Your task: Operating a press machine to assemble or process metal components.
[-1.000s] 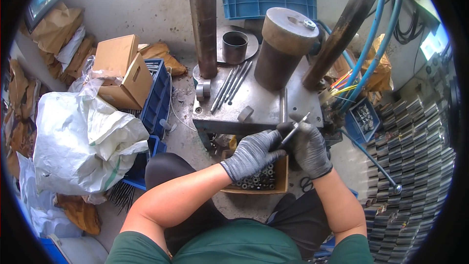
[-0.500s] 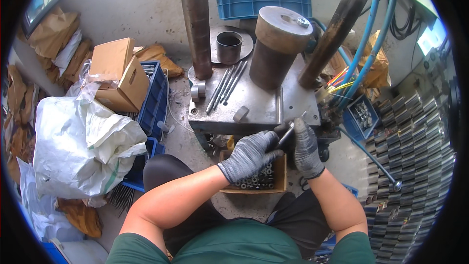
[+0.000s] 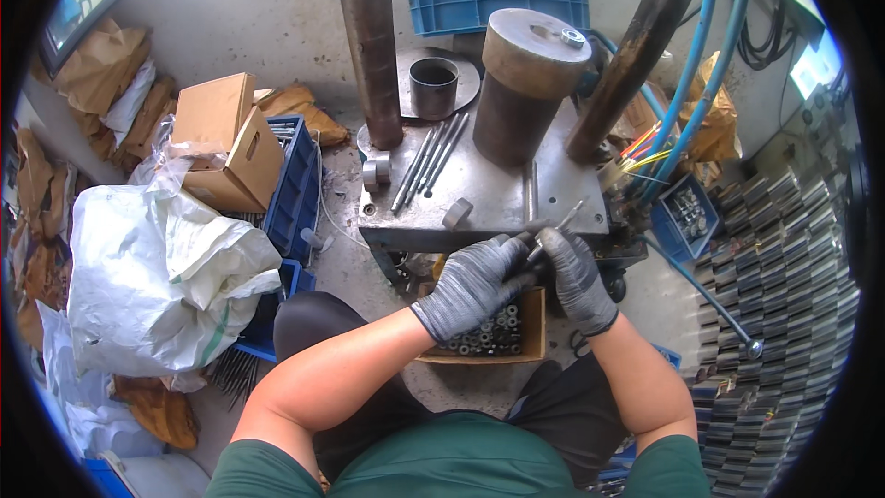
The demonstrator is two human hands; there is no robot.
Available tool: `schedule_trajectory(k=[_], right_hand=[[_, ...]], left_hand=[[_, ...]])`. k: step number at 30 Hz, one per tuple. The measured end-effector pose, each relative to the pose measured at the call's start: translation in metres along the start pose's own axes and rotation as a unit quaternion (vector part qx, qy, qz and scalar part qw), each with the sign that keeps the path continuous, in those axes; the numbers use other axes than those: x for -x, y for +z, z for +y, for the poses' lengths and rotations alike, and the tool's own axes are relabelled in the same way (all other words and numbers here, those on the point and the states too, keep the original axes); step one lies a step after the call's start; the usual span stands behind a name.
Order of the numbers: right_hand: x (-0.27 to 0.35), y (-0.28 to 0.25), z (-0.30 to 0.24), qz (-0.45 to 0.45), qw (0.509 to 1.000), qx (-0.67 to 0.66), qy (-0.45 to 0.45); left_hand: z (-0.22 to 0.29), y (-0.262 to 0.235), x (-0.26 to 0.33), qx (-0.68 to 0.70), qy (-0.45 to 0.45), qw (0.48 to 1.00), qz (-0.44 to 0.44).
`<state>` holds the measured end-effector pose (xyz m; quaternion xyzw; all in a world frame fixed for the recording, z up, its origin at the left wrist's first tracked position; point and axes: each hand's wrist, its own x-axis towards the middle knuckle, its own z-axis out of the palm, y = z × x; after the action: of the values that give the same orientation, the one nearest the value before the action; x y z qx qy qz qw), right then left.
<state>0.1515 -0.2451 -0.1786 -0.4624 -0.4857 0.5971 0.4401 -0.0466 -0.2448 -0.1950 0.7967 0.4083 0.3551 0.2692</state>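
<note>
Between my two grey-gloved hands is a thin metal rod, tilted up toward the right, its slim tip (image 3: 573,212) sticking out past the right fingers. My left hand (image 3: 472,284) is closed around its lower part, which the glove mostly hides. My right hand (image 3: 577,278) pinches it nearer the tip, with thumb and fingers close to the left ones. Just beyond, on the steel press table (image 3: 498,212), lie several similar metal rods (image 3: 430,164) side by side. A short metal ring (image 3: 456,213) rests near the table's front edge, and another ring (image 3: 375,173) sits farther left.
Below my hands stands a cardboard box (image 3: 532,337) of small metal nuts or collars. A heavy steel cylinder (image 3: 521,111) rises between two posts. At left are a white sack (image 3: 157,286) and a blue crate (image 3: 290,194); stacked metal bars (image 3: 774,314) fill the right side.
My right hand has shifted slightly along the rod toward the left hand, so the two are closer. More of the rod's tip shows beyond the right fingers.
</note>
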Motion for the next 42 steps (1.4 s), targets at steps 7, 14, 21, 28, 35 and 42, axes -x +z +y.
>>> schedule_trajectory(k=[7, 14, 21, 28, 35, 42], right_hand=[[-0.005, -0.018, -0.035, 0.111, 0.976, 0.071, -0.173], [-0.067, -0.096, -0.005, 0.189, 0.894, 0.349, -0.209], [-0.061, -0.090, -0.010, 0.240, 0.948, 0.190, -0.092], [-0.052, -0.112, -0.004, 0.263, 0.940, 0.205, -0.075], [-0.044, -0.117, -0.006, 0.277, 0.951, 0.106, -0.093], [-0.003, -0.054, -0.029, 0.188, 0.969, -0.077, -0.141]], left_hand=[[-0.007, -0.018, -0.013, -0.064, -0.009, 0.996, 0.055], [-0.037, -0.044, -0.029, -0.192, -0.096, 0.972, 0.101], [-0.056, -0.036, -0.030, -0.192, -0.155, 0.968, 0.055], [-0.032, -0.031, -0.018, -0.334, 0.052, 0.932, -0.127], [-0.019, 0.029, 0.016, 0.365, -0.126, 0.912, -0.139], [-0.019, 0.016, 0.001, 0.295, -0.178, 0.937, -0.060]])
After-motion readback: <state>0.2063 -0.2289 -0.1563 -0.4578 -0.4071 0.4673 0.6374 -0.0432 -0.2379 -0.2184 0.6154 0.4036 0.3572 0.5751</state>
